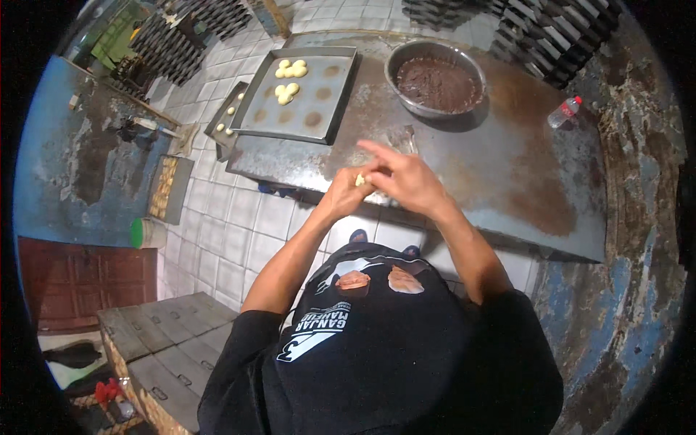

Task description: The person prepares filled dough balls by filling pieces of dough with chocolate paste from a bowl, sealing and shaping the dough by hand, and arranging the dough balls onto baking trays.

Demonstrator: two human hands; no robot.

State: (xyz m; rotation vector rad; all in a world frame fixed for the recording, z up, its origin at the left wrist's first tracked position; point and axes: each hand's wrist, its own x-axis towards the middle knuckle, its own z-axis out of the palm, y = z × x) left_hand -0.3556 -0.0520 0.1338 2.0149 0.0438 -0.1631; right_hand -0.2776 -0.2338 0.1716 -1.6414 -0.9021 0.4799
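Observation:
My left hand is curled around a small piece of pale yellow dough, held in front of the metal table's near edge. Over it reaches my right hand, its index finger stretched out and another fingertip at the dough. Beyond my left hand lies a square metal baking tray, with yellow dough balls grouped in two clusters among round brown spots. A large metal bowl of dark brown, paste-like filling stands past my right hand.
The metal table carries a clear plastic bottle with a red cap at its right. A second tray with dough balls sits lower, left of the baking tray. Stacked dark trays rise behind; grey lidded boxes stand at lower left.

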